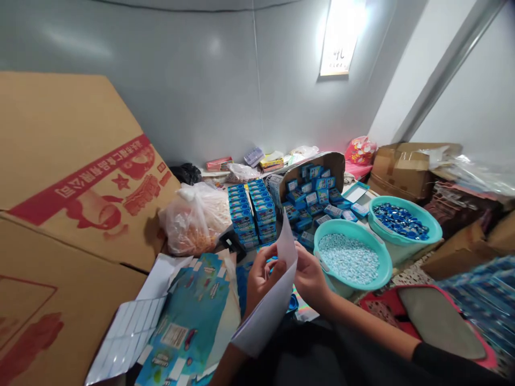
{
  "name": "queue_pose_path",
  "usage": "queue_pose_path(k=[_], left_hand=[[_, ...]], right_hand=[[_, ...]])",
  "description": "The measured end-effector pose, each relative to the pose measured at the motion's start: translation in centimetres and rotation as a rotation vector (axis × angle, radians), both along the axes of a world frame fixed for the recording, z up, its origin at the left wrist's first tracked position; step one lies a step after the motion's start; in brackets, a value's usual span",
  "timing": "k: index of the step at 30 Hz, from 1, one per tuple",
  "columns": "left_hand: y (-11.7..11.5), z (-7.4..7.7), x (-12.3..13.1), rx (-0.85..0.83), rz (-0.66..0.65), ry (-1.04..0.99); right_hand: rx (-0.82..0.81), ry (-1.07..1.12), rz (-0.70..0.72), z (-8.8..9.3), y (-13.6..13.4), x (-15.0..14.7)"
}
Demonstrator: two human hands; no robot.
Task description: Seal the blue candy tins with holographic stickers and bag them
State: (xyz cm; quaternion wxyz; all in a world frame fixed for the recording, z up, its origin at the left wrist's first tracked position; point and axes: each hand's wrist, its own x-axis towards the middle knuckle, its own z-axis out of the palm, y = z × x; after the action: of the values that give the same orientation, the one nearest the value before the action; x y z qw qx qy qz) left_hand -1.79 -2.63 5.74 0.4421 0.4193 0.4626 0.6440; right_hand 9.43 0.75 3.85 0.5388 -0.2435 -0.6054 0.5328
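Both my hands hold a white sheet of paper upright in front of me. My left hand grips its left side with fingers curled round the edge. On the sheet's right side my right hand pinches it near the top. Just behind the sheet stand stacks of small blue boxes. A teal basin of pale blue-white pellets sits right of my right hand.
A second teal basin holds dark blue pieces. An open cardboard box is full of small blue packs. Large cardboard cartons stand at the left, beside a plastic bag. White label sheets and blue printed sheets lie below. A red stool is at right.
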Motion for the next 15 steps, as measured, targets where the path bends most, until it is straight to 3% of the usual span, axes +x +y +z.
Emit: queue_pose_path(k=[4,10,15], left_hand=[[-0.4,-0.1,1.1,0.012,0.127,-0.065],[-1.0,-1.0,2.1,0.094,0.384,0.09],[-1.6,-2.0,2.1,0.155,0.365,0.19]], right_hand=[[0.037,-0.016,-0.02,0.3,-0.5,0.8],[0.063,-0.042,0.04,0.6,-0.7,1.8],[0.002,0.007,0.098,0.7,-0.8,2.7]])
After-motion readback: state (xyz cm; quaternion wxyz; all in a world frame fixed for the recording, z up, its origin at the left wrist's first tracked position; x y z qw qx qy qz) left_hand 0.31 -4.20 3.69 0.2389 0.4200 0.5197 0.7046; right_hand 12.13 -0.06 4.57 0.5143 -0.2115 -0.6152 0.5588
